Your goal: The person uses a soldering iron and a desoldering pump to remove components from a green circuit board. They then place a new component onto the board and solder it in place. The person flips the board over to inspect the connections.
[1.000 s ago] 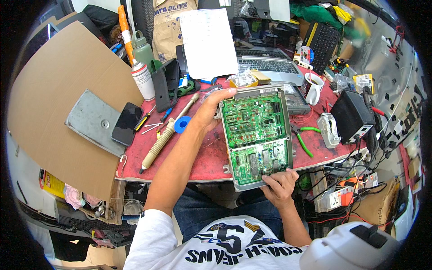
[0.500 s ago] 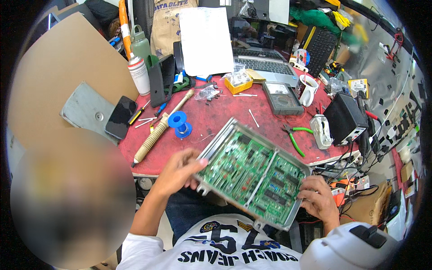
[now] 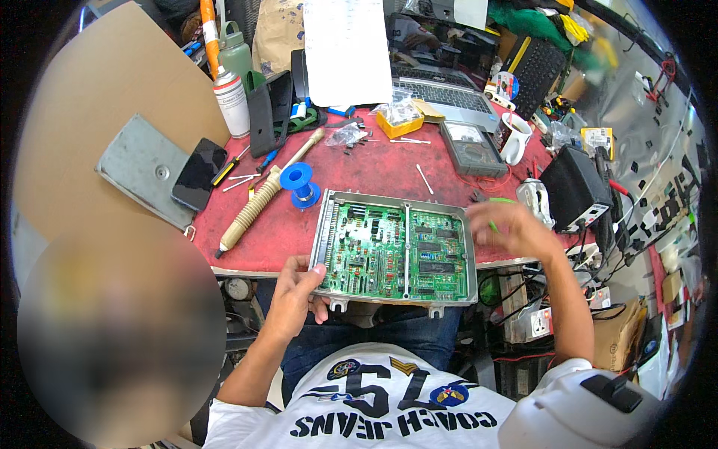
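A green circuit board (image 3: 374, 251) sits in a shallow open metal housing (image 3: 476, 288) with mounting lugs on its near edge. My left hand (image 3: 294, 293) grips the housing's near left corner, thumb on the rim and fingers underneath. The housing lies almost level at the table's front edge, partly over my lap. Off its right side, my right hand (image 3: 512, 230) is apart from it, fingers loosely stretched and blurred by motion. Behind that hand, partly hidden, are green-handled cutters (image 3: 493, 224). A blue solder spool (image 3: 301, 187) stands beyond the housing's far left corner.
On the red tabletop (image 3: 366, 168) lie a beige soldering-iron-like tool (image 3: 258, 206), a phone (image 3: 200, 173) on a grey metal cover (image 3: 134, 161) and a cotton swab (image 3: 424, 179). An analogue multimeter (image 3: 473, 150), mug (image 3: 514, 138), black power box (image 3: 574, 193) and laptop (image 3: 441, 93) stand farther back.
The housing has turned from a tilt to nearly square with the table edge and moved left and away from me. My right hand has let go of it and moved up toward the cutters.
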Demonstrator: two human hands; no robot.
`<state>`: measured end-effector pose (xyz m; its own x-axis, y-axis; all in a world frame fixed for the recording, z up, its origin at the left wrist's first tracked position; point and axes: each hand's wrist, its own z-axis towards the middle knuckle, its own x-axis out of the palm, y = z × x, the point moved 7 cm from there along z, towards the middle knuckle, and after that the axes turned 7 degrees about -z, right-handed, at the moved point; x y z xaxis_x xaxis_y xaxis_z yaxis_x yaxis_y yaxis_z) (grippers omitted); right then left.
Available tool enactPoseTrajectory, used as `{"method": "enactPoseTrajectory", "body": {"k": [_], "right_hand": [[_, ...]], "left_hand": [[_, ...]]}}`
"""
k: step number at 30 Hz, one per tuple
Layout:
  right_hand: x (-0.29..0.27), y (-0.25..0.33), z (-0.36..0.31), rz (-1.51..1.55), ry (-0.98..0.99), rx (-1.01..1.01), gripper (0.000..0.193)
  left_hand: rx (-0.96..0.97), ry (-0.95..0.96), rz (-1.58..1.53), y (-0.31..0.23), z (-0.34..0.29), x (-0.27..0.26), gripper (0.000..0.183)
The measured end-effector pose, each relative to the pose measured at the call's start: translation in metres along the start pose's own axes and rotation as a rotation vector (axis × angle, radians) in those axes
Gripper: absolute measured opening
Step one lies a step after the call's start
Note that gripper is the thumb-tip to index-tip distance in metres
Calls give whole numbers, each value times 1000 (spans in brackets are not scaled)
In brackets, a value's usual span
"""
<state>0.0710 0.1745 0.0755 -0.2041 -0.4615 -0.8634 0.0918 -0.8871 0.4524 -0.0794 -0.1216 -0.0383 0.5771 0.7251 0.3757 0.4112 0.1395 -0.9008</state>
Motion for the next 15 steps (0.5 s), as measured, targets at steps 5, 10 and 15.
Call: {"method": "enactPoseTrajectory", "body": {"k": [5,10,15], "right_hand": [[1,-39,95,-222,-125,268,34],[57,-47,140,-556,197,356,52],[31,-66,136,-572,3,243,27]], "left_hand": [[49,-103,-49,3,-8,10,44],[51,-193,-115,21,-14,24,51],[80,-131,-231,29,-11,39,59]]}}
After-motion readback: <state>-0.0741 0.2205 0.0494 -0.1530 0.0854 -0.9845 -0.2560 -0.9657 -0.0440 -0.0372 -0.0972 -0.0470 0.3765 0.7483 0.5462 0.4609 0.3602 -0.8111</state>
